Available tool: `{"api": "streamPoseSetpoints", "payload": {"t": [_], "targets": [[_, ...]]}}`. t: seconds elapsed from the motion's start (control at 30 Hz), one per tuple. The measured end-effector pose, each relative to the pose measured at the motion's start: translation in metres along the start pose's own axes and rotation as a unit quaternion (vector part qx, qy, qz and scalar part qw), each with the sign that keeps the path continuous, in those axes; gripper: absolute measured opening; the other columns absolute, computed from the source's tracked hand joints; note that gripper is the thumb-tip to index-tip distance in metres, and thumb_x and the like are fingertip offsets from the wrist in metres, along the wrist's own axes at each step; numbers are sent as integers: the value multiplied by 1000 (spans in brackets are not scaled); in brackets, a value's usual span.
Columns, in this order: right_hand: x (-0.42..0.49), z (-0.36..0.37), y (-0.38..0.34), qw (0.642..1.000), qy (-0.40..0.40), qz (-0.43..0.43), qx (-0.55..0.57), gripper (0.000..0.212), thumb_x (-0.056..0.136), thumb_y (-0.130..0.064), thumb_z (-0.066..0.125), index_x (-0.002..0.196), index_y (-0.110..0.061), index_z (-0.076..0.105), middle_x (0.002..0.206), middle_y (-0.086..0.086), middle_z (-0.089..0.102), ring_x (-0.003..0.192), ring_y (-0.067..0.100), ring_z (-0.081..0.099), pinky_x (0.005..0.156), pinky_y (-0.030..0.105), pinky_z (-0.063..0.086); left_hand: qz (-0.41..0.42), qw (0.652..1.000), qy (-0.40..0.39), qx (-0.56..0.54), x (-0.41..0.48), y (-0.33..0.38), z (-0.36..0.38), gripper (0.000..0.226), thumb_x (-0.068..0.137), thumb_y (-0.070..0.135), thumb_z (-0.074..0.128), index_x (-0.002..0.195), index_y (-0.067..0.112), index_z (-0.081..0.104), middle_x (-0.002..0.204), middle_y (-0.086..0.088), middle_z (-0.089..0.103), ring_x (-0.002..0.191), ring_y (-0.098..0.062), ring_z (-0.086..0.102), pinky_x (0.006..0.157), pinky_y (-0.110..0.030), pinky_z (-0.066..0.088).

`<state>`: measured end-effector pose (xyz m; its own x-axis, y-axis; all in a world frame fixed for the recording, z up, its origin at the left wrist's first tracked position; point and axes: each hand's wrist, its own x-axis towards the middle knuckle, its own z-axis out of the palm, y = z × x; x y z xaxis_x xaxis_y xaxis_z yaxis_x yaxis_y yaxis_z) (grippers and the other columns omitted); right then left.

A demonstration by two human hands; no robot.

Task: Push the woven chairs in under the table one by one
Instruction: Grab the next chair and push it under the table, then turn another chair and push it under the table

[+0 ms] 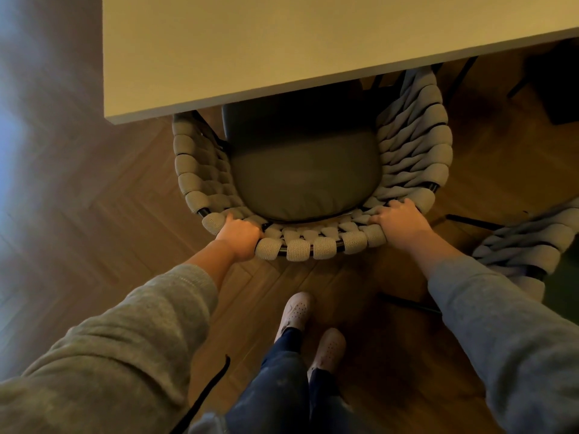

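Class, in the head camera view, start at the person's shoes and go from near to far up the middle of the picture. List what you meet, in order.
shoes → woven chair back rim → seat cushion → table edge → table top

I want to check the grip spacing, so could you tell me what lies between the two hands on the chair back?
In the head view, only the woven chair's looped rim spans between the left hand and right hand.
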<state>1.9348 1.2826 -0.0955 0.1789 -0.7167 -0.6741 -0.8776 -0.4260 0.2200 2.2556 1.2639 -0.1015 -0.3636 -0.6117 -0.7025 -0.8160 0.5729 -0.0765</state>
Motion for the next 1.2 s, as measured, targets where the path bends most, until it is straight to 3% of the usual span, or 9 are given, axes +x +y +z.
{"api": "streamPoseSetpoints", "payload": {"t": [0.17,0.27,0.37,0.5,0.67,0.87,0.93,1.03,1.2], "targets": [[-12,8,-7,993,67,54,79,63,93,-14,56,149,-28,30,147,11,37,139,31,28,117,46,22,16,998,-53,-10,1,1,-10,43,89,33,62,131,32,54,119,2,60,112,-21,56,103,-44,38],[-38,27,-10,972,141,70,175,81,89,-17,63,155,-25,17,158,14,21,148,31,11,122,46,5,40,988,-149,-32,5,10,-31,87,77,38,77,149,32,30,134,-1,54,123,-25,51,105,-42,38],[-69,51,-12,943,206,108,238,89,85,-32,70,155,-20,16,160,14,17,149,30,8,121,50,6,43,963,-220,-148,13,28,-66,116,68,53,81,155,32,7,156,-2,30,140,-28,33,114,-42,31],[-123,96,-8,873,246,280,313,92,84,-44,69,154,-16,17,160,15,17,149,32,11,120,53,10,119,965,-109,-207,33,92,-124,99,79,58,68,155,27,14,158,-3,27,143,-25,28,117,-41,27],[-175,138,-5,764,202,460,405,98,85,-56,63,155,-14,9,161,14,9,149,32,6,120,51,8,280,947,121,-95,52,198,-174,63,92,46,58,145,19,40,147,-7,39,135,-27,38,110,-42,34],[-210,188,4,611,66,537,578,116,78,-62,68,154,-20,-8,155,13,25,139,33,33,110,51,34,391,894,161,147,62,317,-188,69,93,31,60,152,22,25,160,-12,13,147,-30,12,120,-48,12],[-212,199,6,610,18,515,601,114,80,-58,68,154,-22,-10,147,13,36,125,34,48,97,47,46,408,871,173,210,64,349,-191,76,93,16,60,154,23,16,161,-13,5,149,-30,4,121,-50,8],[-213,212,11,668,-22,479,569,89,89,-43,63,155,-27,6,132,10,52,111,30,59,85,42,51,414,836,188,307,77,397,-198,84,91,4,57,155,23,6,161,-14,0,149,-33,-1,120,-53,6],[-223,228,19,689,10,436,579,68,94,-25,55,153,-31,22,119,8,63,105,32,62,77,38,50,400,780,168,451,102,457,-210,74,94,13,55,154,21,14,160,-13,12,149,-32,1,118,-59,4]]}}
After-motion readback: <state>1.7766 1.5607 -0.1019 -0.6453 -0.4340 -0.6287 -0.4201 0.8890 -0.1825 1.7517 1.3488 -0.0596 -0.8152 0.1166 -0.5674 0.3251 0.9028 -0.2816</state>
